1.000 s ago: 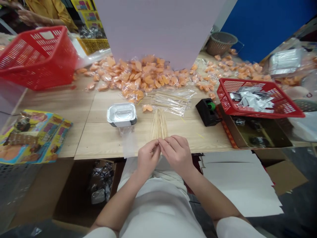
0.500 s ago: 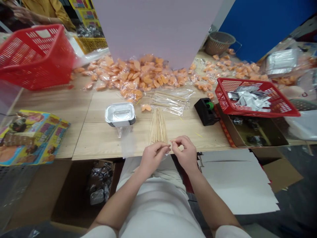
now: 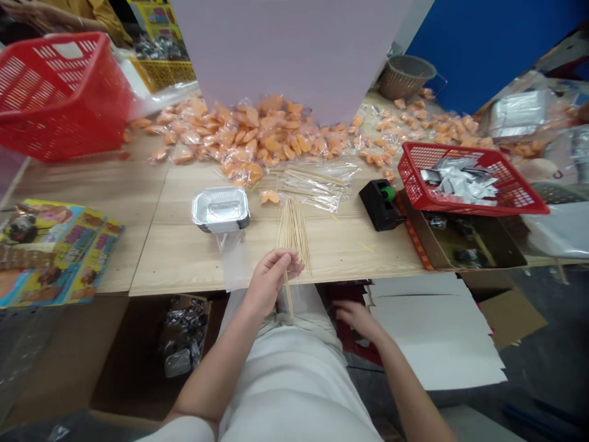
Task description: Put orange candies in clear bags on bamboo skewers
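My left hand (image 3: pixel 267 277) is at the table's front edge, fingers closed on a few thin bamboo skewers (image 3: pixel 289 301) whose lower ends point down toward my lap. Just beyond it lies a loose fan of bamboo skewers (image 3: pixel 292 224) on the wooden tabletop. My right hand (image 3: pixel 358 317) is below the table edge, over a dark red area beside white cardboard sheets (image 3: pixel 414 331); motion smears its fingers. Left of the fan sits a stack of foil trays (image 3: pixel 221 209), with a clear plastic bag (image 3: pixel 235 264) in front. Skewers in clear bags (image 3: pixel 317 184) lie behind.
Wrapped orange pieces (image 3: pixel 257 138) are heaped at the back. A black tape dispenser (image 3: pixel 381 205) and a red basket of silver packets (image 3: pixel 469 181) stand right. A large red basket (image 3: pixel 64 98), printed packaging (image 3: pixel 59 252) and a floor carton (image 3: pixel 133 362) are left. Another person's sleeve (image 3: pixel 108 21) shows.
My hands, close together at the table edge before, are now apart. The right has moved down and right below the table; the left has shifted slightly left, with the skewers showing under it.
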The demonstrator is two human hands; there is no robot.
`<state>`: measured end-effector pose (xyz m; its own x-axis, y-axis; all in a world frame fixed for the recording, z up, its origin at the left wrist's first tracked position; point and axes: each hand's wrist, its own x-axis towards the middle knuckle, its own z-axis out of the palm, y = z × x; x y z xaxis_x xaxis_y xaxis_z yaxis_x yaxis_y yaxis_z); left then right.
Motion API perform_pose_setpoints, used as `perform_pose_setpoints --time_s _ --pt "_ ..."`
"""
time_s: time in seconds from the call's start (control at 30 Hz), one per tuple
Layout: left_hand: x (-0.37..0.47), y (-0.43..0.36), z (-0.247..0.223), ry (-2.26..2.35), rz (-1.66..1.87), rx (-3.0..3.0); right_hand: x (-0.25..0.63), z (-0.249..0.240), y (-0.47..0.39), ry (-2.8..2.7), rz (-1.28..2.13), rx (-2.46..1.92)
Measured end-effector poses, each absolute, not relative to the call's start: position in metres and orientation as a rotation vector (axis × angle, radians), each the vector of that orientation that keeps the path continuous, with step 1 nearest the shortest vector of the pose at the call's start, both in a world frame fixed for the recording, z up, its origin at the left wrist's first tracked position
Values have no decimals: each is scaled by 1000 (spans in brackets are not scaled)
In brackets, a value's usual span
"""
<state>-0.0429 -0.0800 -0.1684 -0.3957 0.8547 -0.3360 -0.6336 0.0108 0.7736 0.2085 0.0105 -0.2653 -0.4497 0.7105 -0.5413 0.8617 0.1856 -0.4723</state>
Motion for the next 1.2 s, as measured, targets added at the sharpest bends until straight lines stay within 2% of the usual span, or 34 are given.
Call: perform_pose_setpoints --time_s 0.07,0.13,0.23,0.3,0.43,0.53,0.63,0.73,0.87,0.93,1.03,1.13,1.2 --pt "-41 -79 -167 1107 1658 277 214 -281 0 2200 -762 1570" --pt "-40 -78 -166 1119 1649 290 219 -283 -3 2201 -664 1606" --pt "-39 -76 -165 1148 1629 322 217 -260 2 2402 -596 1581" --pt "-36 -75 -164 1166 1610 356 206 -234 6 2695 -747 1506" --pt "-29 -74 -164 1170 1563 476 162 -183 5 3085 -1404 1479" --pt "-28 -76 -164 1190 1547 536 136 -163 6 3042 -1775 1499" --pt "-33 -78 -164 1219 1549 517 138 -165 13 2749 -2091 1406" --pt "-37 -78 -163 1206 1563 458 167 -189 20 2529 -2120 1326" --pt "-35 -74 -165 1197 1543 446 206 -225 16 2439 -1714 1387" --pt "-31 -71 -167 1206 1513 490 209 -229 11 2506 -1612 1481" --pt "-23 -66 -167 1238 1482 583 189 -209 5 2667 -1755 1550" --pt "-17 -64 -165 1291 1483 705 151 -177 6 2719 -2120 1316" --pt "-18 -66 -164 1310 1518 749 127 -161 9 2703 -2230 1220"
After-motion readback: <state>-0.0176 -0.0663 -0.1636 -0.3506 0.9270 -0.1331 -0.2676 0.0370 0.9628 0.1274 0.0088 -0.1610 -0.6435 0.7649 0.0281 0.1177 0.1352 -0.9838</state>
